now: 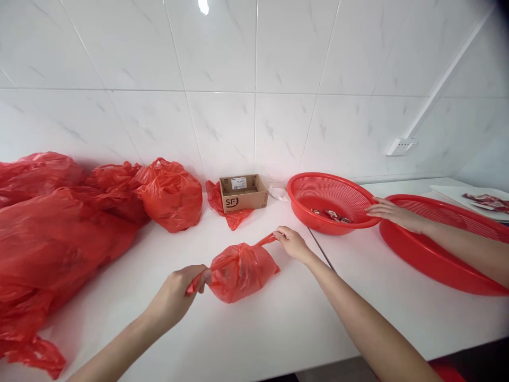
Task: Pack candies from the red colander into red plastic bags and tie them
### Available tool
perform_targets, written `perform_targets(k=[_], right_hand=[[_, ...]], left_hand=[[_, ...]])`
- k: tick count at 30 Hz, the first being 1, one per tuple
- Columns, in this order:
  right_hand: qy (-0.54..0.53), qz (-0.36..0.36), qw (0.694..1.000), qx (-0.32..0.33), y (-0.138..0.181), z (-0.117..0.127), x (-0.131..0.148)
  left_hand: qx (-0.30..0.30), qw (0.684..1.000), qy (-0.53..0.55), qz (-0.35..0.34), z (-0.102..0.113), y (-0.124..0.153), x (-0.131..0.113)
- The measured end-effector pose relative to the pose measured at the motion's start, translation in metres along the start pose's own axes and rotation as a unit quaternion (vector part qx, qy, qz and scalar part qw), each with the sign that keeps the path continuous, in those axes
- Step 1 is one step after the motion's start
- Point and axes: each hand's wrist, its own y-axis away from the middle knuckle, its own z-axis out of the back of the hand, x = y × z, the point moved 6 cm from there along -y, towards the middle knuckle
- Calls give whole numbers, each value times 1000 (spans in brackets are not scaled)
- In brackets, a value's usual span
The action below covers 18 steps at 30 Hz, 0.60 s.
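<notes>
A filled red plastic bag (243,271) sits on the white table in front of me, gathered at its top. My left hand (183,291) is closed round one of its handles at the left. On the other side my right hand (291,242) pinches the second handle, which is stretched out to the upper right. Both handles are pulled apart and taut. What lies inside the bag shows only faintly through the plastic.
Several full red bags (170,196) crowd the left. Against the tiled wall stands a small cardboard box (246,200). A co-worker's hand (392,213) touches a red basket (318,227) holding a few small packets; a second red basket (433,260) is at right.
</notes>
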Motion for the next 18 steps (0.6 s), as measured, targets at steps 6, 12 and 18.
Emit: perform_targets(k=[6,12,18], right_hand=[[19,-37,996,-76,15,-28,13],[70,-22,995,-71,37,-62,41],[106,-37,993,-30,28,-60,19]], left_hand=[[-91,995,31,14,-27,-13,-5],[-144,985,29,87,-67,-35,11],[-132,984,38,116,-68,-26,27]])
